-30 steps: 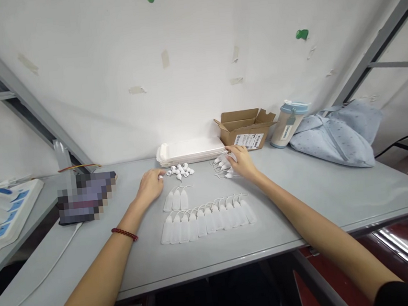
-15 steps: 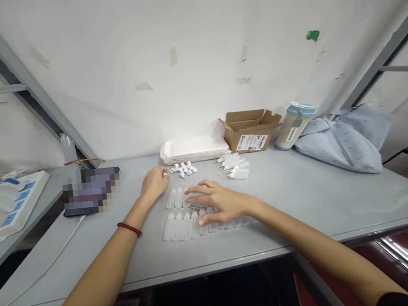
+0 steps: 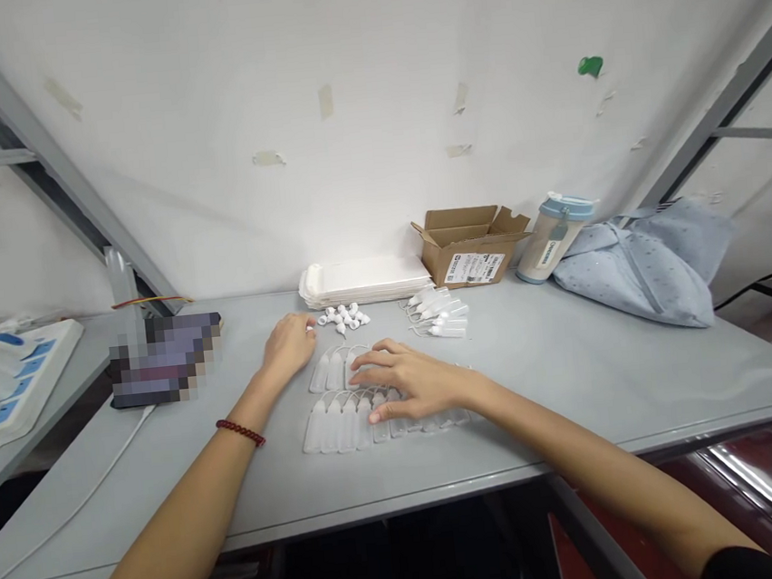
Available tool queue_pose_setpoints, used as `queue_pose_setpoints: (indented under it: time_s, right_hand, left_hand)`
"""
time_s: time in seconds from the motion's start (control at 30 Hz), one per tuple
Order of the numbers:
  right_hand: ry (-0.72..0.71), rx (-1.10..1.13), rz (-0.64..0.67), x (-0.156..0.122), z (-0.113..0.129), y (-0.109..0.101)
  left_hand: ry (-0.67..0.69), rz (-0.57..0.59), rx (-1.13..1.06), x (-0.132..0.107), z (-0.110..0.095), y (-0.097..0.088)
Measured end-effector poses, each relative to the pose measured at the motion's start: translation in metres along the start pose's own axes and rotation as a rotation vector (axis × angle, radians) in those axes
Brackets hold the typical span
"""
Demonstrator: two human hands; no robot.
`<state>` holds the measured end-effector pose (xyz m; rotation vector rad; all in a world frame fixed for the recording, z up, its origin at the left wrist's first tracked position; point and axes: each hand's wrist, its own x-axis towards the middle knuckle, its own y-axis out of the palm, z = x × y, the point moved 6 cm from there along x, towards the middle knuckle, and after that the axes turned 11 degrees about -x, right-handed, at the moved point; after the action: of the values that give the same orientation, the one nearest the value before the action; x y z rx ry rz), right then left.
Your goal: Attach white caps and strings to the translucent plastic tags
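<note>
Two rows of small translucent squeeze bottles (image 3: 334,425) lie side by side on the grey table (image 3: 558,373). My right hand (image 3: 405,380) rests on them, fingers spread flat and pointing left, covering the right part of the front row. My left hand (image 3: 287,344) lies curled just left of a heap of small white caps (image 3: 343,316), with a small white piece at its fingertips. A second loose pile of capped bottles (image 3: 439,313) lies beyond my right hand.
A stack of white trays (image 3: 364,280), an open cardboard box (image 3: 469,243), a blue-lidded cup (image 3: 553,238) and a light blue bag (image 3: 636,263) line the back. A blurred dark object (image 3: 164,357) with a white cable and a power strip (image 3: 13,385) sit at the left.
My right hand left the far pile of capped bottles, came back toward me and settled flat on the rows of bottles. My left hand stayed by the caps.
</note>
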<state>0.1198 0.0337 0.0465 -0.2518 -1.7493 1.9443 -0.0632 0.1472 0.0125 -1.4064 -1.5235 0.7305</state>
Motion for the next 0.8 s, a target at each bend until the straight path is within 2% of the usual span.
queue_pose_setpoints:
  time_s: [0.23,0.5,0.8]
  right_hand:
    - [0.015,0.023,-0.028,0.0,-0.005,0.002]
    - [0.06,0.048,-0.001,0.0,-0.011,0.005]
    - [0.159,0.024,-0.011,-0.001,-0.028,0.005]
  left_hand:
    - [0.014,0.013,0.0,0.0,-0.002,0.0]
    - [0.015,0.001,-0.014,0.001,0.0,0.0]
    - [0.008,-0.034,-0.16,0.0,0.0,-0.005]
